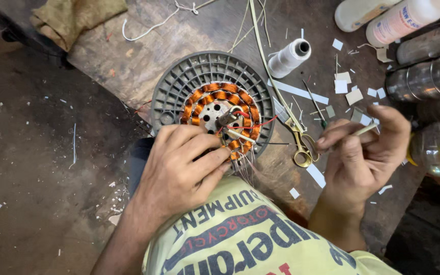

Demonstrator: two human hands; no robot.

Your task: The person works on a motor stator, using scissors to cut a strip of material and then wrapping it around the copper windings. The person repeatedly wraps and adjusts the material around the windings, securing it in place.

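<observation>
Resting on: the grey ribbed motor housing (179, 81) lies flat on the worn wooden workbench (143, 56), near the edge closest to the person, with its ring of copper windings (215, 94) facing up around a central metal shaft (228, 116).
Left hand: the left hand (179, 168) lies over the near rim of the housing, fingers curled and closed on the thin wire leads (245, 170) that fan out from the windings (a red lead (263, 122) arcs just beside them).
Right hand: the right hand (362, 153) is held up well to the right of the housing, thumb and fingers pinched shut on a thin pale sleeve (365, 130), which pokes out past the fingertips.
Just beside: brass-handled scissors (301, 145) lie on the bench between the housing and the right hand.
Farther back: a spool of white thread (289, 57) lies on its side behind the housing, with a long pale strip (263, 51) running past it.
Scattered: small paper offcuts (353, 95) litter the bench to the right.
Right edge: plastic bottles (398, 20) and clear jars (423, 79) are crowded together.
Far corner: a crumpled olive cloth (77, 18) sits at the bench's back left.
</observation>
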